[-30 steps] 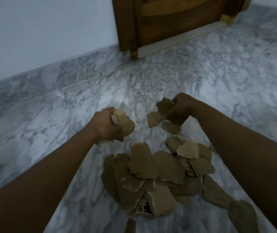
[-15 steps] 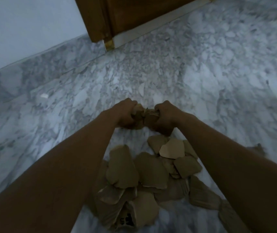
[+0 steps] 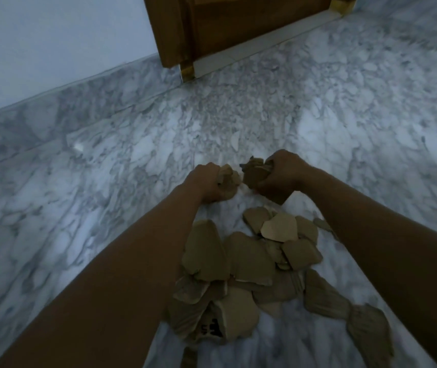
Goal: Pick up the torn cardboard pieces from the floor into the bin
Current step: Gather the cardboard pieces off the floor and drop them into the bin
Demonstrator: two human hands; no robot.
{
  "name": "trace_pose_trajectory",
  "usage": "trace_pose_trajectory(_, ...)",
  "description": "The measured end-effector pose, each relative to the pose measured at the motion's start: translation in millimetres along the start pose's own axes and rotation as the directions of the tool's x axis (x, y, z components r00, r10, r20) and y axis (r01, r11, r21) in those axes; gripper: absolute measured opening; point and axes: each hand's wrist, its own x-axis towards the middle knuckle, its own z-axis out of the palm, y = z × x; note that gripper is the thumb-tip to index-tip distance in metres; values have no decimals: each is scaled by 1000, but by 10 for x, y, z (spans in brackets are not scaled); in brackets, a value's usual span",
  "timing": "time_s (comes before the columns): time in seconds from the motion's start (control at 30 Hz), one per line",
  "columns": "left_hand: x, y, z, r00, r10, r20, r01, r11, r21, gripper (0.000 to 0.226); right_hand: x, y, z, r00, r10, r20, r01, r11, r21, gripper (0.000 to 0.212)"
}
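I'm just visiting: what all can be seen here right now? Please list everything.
Loose cardboard pieces: many, overlapping, brown, heaped on the floor between the forearms.
Left handful of cardboard: one bunch, brown, beyond the heap.
Right handful of cardboard: one bunch, brown, beside the left one.
Floor: one, grey-white marble.
Wall: one, pale, upper left.
Door: one, brown wood, top centre.
Left hand: grips its handful.
Right hand: grips its handful.

flr: grey-white marble (image 3: 121, 197) | wall: pale, plain (image 3: 52, 41) | door: brown wood (image 3: 228, 22) | light: dim
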Motion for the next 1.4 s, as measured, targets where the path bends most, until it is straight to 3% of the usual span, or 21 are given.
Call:
trace_pose_trajectory(0.1,-173,-11,-26,1000,-18,-15,18,1000,3,38,-202,-59,-98,994,12,112,-14,1000,17,42)
trace_pose_trajectory(0.2,-328,-268,-168,996,-85,-27,86,996,27,35,-349,-94,-122,999,21,49,-22,999,31,49)
trace_pose_trajectory(0.3,-429,-562,-462,985,-169,-29,163,976,-143,34,-446,-12,-110,998,55,-5,-54,996,70,34)
trace_pose_trajectory(0.43,-247,-466,-509,993,21,112,-1,984,-180,38,-576,168,11,994,30,103,-44,989,138,31)
trace_pose_trajectory(0.53,-8,-263,-160,981,67,180,-55,996,-70,61,-644,176,66,990,-47,133,41,998,46,22)
trace_pose_trajectory(0.63,129,-181,39,991,28,132,-33,999,40,70,-593,164,56,973,-29,230,29,1000,2,30)
trace_pose_trajectory(0.73,65,-129,28,992,-13,129,19,999,-48,73,-503,118,101,973,-28,227,27,1000,8,41)
trace_pose_trajectory(0.87,-135,-107,58,996,-72,46,82,953,-292,76,-498,-99,203,961,-66,270,64,998,16,49)
trace_pose_trajectory(1.0,-520,-382,13,989,-134,-60,124,982,-142,35,-671,-438,325,937,-30,349,-11,993,115,75)
trace_pose_trajectory(1.13,-1158,-811,-155,950,-223,-219,164,952,-257,44,-778,-869,800,947,-11,321,-8,998,59,48)
trace_pose_trajectory(1.23,-1699,-1112,39,908,-331,-258,206,887,-414,41,-790,-1044,1133,960,46,278,-59,998,38,40)
trace_pose_trajectory(1.33,-2044,-1285,363,897,-341,-280,245,913,-326,43,-821,-1105,1261,980,63,189,-66,998,13,59)
trace_pose_trajectory(1.4,-2062,-1310,385,895,-360,-264,257,899,-355,39,-818,-1096,1300,991,15,133,-24,998,62,81)
